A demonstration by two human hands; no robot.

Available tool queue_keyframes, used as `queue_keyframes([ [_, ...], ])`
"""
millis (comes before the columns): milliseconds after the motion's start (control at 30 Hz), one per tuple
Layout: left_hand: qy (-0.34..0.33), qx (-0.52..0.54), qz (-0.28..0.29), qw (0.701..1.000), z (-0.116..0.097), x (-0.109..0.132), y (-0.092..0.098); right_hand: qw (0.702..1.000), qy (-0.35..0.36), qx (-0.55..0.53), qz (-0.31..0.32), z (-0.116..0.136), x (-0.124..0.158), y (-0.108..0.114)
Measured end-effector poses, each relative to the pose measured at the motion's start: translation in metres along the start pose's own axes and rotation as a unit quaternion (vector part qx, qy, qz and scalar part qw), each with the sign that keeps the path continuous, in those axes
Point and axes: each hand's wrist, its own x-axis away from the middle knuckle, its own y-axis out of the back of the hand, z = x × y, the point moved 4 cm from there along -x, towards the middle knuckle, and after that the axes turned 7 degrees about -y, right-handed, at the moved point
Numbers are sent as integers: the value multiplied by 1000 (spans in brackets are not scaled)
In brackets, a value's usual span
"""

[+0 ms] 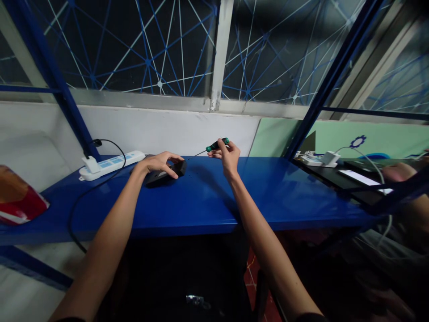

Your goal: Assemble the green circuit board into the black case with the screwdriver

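Okay, your left hand (157,163) grips the black device (181,168) on the counter (201,203), near the power strip (114,165). Your right hand (228,159) pinches the screwdriver (212,146), tip just beside the device.

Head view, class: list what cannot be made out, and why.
All in the head view:
Black boxy object: top partly covered by the left hand.
Green-and-black screwdriver with thin metal shaft: tip's shape too small to tell.
Red-and-orange packet: cut off by left edge.
Co-worker's hand, right: fingers blurred.
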Motion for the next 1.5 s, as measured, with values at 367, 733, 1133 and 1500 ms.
queue_keyframes([
  [367,1,3,13,1000,-3,0,0,999,-11,37,7,-2,4,-6],
  [733,1,-20,20,1000,-2,-2,-2,999,3,41,23,0,3,-4],
  [1133,5,40,34,999,-2,-5,-10,971,39,234,-24,-2,2,5],
  [1500,-6,56,37,998,6,-5,-11,973,36,226,4,-8,-2,8],
])
